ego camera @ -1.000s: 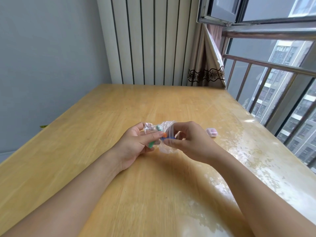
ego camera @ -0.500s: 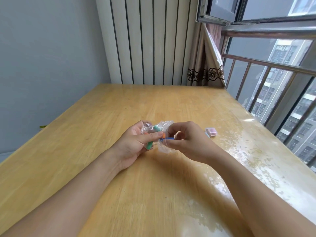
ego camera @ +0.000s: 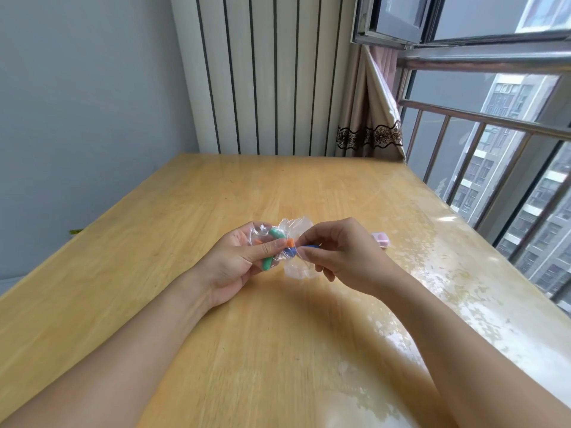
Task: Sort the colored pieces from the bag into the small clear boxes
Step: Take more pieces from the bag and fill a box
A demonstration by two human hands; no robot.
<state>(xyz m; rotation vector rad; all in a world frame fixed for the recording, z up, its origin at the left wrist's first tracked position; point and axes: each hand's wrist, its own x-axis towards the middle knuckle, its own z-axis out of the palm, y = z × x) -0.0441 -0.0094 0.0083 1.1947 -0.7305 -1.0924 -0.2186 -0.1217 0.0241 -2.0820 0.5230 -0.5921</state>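
Above the tabletop (ego camera: 216, 319), the left hand (ego camera: 238, 264) grips a crumpled clear bag (ego camera: 292, 242); through it green, orange and blue pieces show, too bunched to count. The right hand (ego camera: 343, 254) pinches the bag's other end, half hiding one small pink-filled clear box (ego camera: 381, 239) behind it.

A light wooden table (ego camera: 191, 211) fills the lower frame, its right side glossy with daylight glare. At upper left stands a plain grey wall (ego camera: 86, 103); at top centre, white panelling with dark vertical stripes (ego camera: 265, 75). A beige curtain (ego camera: 370, 118) (lace-trimmed) hangs beside the window (ego camera: 463, 20) at upper right, where metal railings (ego camera: 494, 125) cross apartment blocks (ego camera: 506, 125) outside.
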